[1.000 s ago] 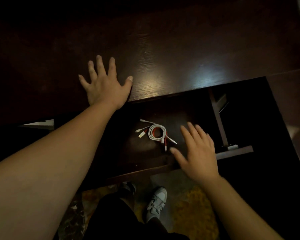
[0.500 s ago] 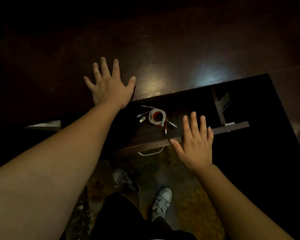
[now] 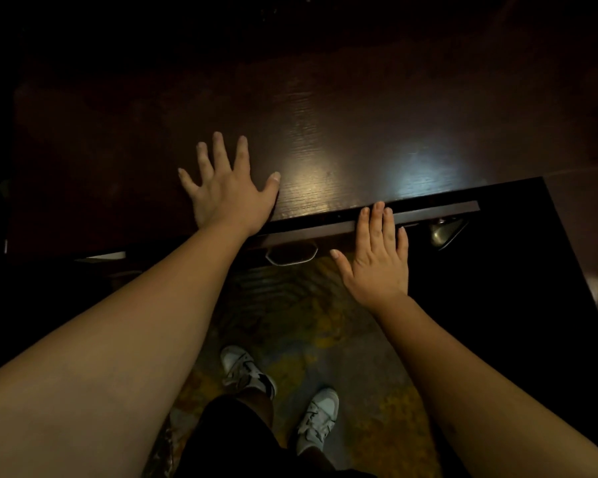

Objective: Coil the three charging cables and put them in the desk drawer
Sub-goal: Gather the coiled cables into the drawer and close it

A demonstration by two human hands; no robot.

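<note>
- The desk drawer [image 3: 428, 212] is seen from the head view as a narrow dark strip under the front edge of the counter [image 3: 325, 132], drawn out only by a slim gap.
- The three charging cables cannot be seen in this view; where they lie cannot be told.
- A metal handle [image 3: 290, 254] is seen hanging from the drawer front, between the two forearms.
- The left hand [image 3: 227, 194] is laid flat on the counter, palm down, with its fingers spread and straight and nothing held in it.
- The right hand [image 3: 377, 257] is pressed against the drawer front just right of the handle, with its fingers straight and close together, their tips reaching over the drawer's top edge; nothing is gripped.
- A rounded metallic object [image 3: 444, 232] is seen in the dark space right of the drawer; what it is cannot be made out.
- Two white sneakers [image 3: 247, 369] are seen below on a patterned floor [image 3: 308, 305], beside dark shorts.
</note>
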